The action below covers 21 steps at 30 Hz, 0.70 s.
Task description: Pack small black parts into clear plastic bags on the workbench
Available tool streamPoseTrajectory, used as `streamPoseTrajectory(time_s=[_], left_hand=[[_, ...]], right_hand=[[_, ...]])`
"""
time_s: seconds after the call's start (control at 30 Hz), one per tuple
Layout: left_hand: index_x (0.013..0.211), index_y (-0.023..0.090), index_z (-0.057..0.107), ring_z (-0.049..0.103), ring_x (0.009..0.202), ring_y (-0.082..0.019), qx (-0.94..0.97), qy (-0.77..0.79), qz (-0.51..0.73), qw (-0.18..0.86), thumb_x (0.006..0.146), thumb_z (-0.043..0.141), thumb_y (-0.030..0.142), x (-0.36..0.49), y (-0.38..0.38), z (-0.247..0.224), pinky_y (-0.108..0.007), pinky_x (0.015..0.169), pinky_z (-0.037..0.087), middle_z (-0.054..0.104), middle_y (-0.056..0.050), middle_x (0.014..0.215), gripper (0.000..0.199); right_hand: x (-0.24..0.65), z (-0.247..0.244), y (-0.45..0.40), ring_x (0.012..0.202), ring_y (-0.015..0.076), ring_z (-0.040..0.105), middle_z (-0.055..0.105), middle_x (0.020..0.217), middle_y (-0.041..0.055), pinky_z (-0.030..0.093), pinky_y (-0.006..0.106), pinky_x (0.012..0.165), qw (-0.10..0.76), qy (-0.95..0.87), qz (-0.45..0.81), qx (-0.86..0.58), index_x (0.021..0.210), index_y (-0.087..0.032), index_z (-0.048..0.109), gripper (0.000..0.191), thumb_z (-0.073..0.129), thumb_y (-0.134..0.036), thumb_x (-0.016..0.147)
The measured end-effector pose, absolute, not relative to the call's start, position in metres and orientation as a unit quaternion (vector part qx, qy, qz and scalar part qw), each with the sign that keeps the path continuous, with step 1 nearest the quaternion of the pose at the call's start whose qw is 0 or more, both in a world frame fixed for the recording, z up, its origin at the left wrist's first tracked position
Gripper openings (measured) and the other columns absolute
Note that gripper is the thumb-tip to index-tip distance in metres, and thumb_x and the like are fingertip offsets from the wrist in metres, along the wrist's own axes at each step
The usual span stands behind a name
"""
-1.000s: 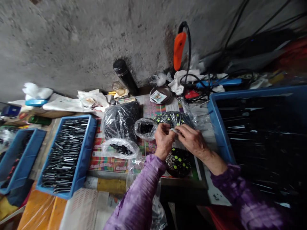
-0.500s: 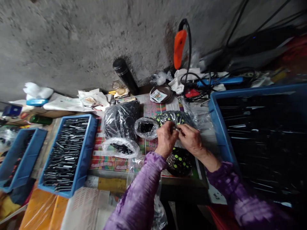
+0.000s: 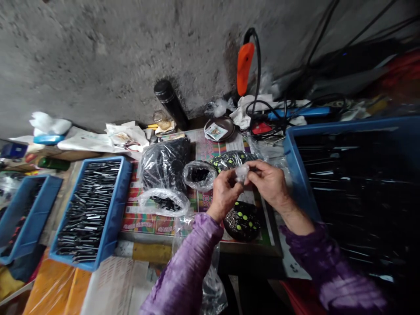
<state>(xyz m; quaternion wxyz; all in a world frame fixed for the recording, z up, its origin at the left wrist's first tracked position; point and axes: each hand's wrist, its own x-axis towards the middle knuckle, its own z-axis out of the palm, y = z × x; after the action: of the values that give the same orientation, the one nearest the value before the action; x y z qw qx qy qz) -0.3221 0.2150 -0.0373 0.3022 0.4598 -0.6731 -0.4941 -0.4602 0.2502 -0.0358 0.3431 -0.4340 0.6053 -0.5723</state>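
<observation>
Clear plastic wisp sits pinched between the narrowed fingers of my right hand and the fingertips of my left hand, held above a black green-spotted bundle, a blue crate near my right wrist

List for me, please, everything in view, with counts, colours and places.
blue plastic crates: 3, blue, one right, two left, full of dark slender parts
plastic bags: 3, clear, left of the hands, holding black pieces
dotted pieces: 2, black with lime dots, beside the hands
flask: 1, black, upright at the far edge
orange handle: 1, orange, on a black cord by the wall
dish: 1, dark, far edge, holding a card
small clear plastic piece: 1, clear, pinched between both hands
left hand: 1, bare, purple sleeve, centre
right hand: 1, bare, purple sleeve, centre
</observation>
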Motion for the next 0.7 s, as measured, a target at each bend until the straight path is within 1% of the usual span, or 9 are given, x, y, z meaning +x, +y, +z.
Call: streamPoseTrajectory(time_s=[0.07,0.13,0.17,0.23,0.3,0.37,0.47,0.6,0.7], left_hand=[[0.073,0.017,0.062,0.049,0.067,-0.012,0.473,-0.704,-0.413,0.331,0.069,0.067,0.008,-0.32,0.216,-0.035,-0.025,0.063,0.038,0.054,0.001,0.071,0.011],[0.064,0.018,0.053,0.047,0.067,-0.012,0.487,-0.707,-0.371,0.356,0.066,0.071,0.01,-0.318,0.217,-0.03,-0.025,0.062,0.037,0.05,0.002,0.069,0.02],[0.064,0.019,0.051,0.047,0.066,-0.012,0.493,-0.692,-0.383,0.362,0.066,0.073,0.012,-0.317,0.218,-0.027,-0.025,0.062,0.038,0.05,0.002,0.069,0.023],[0.067,0.019,0.053,0.05,0.063,-0.012,0.505,-0.625,-0.477,0.357,0.069,0.075,0.021,-0.314,0.223,-0.022,-0.026,0.061,0.041,0.053,0.002,0.067,0.022],[0.074,0.018,0.058,0.055,0.057,-0.013,0.507,-0.511,-0.605,0.341,0.073,0.076,0.032,-0.312,0.232,-0.018,-0.027,0.058,0.046,0.057,0.002,0.065,0.023],[0.077,0.016,0.061,0.057,0.053,-0.013,0.497,-0.386,-0.699,0.341,0.071,0.081,0.041,-0.311,0.244,-0.015,-0.028,0.057,0.05,0.06,0.001,0.061,0.033],[0.073,0.014,0.061,0.055,0.052,-0.01,0.478,-0.242,-0.764,0.359,0.056,0.092,0.043,-0.311,0.263,-0.012,-0.026,0.055,0.051,0.059,0.002,0.059,0.045],[0.078,0.011,0.065,0.052,0.051,-0.006,0.474,-0.117,-0.81,0.325,0.046,0.098,0.04,-0.306,0.285,-0.007,-0.021,0.051,0.051,0.06,0.002,0.062,0.055],[0.083,0.009,0.065,0.051,0.048,-0.005,0.489,-0.108,-0.816,0.29,0.047,0.097,0.05,-0.295,0.296,-0.009,-0.021,0.049,0.053,0.064,0.0,0.067,0.063]], right_hand=[[-0.459,-0.023,0.248,0.071,0.0171,0.067,0.071,0.084,0.0051,0.056,0.028,0.064,0.292,0.582,-0.561,-0.511,0.081,-0.02,0.074,0.015,0.064,-0.031,0.08],[-0.459,-0.017,0.25,0.079,0.0182,0.068,0.073,0.091,0.006,0.057,0.029,0.07,0.278,0.57,-0.554,-0.539,0.088,-0.02,0.077,0.017,0.065,-0.03,0.081],[-0.46,-0.018,0.252,0.077,0.0177,0.068,0.073,0.092,0.0059,0.057,0.028,0.069,0.287,0.577,-0.554,-0.527,0.094,-0.02,0.078,0.021,0.066,-0.031,0.081],[-0.463,-0.026,0.26,0.064,0.016,0.065,0.072,0.084,0.0052,0.055,0.027,0.059,0.313,0.619,-0.553,-0.462,0.103,-0.019,0.077,0.031,0.069,-0.038,0.081],[-0.465,-0.038,0.272,0.054,0.0154,0.061,0.069,0.07,0.0039,0.052,0.027,0.053,0.336,0.669,-0.537,-0.387,0.098,-0.017,0.077,0.037,0.071,-0.049,0.08],[-0.461,-0.049,0.284,0.05,0.016,0.059,0.067,0.063,0.0049,0.048,0.026,0.047,0.401,0.689,-0.504,-0.333,0.085,-0.016,0.075,0.049,0.073,-0.064,0.076],[-0.444,-0.053,0.299,0.052,0.0168,0.06,0.069,0.067,0.0089,0.044,0.025,0.041,0.563,0.635,-0.469,-0.246,0.074,-0.015,0.073,0.067,0.077,-0.08,0.063],[-0.424,-0.043,0.306,0.053,0.0122,0.056,0.069,0.073,0.0064,0.042,0.022,0.043,0.706,0.499,-0.48,-0.147,0.08,-0.014,0.075,0.063,0.087,-0.071,0.057],[-0.424,-0.04,0.31,0.059,0.0135,0.059,0.069,0.075,0.005,0.048,0.025,0.054,0.722,0.468,-0.491,-0.137,0.084,-0.015,0.076,0.056,0.091,-0.062,0.057]])
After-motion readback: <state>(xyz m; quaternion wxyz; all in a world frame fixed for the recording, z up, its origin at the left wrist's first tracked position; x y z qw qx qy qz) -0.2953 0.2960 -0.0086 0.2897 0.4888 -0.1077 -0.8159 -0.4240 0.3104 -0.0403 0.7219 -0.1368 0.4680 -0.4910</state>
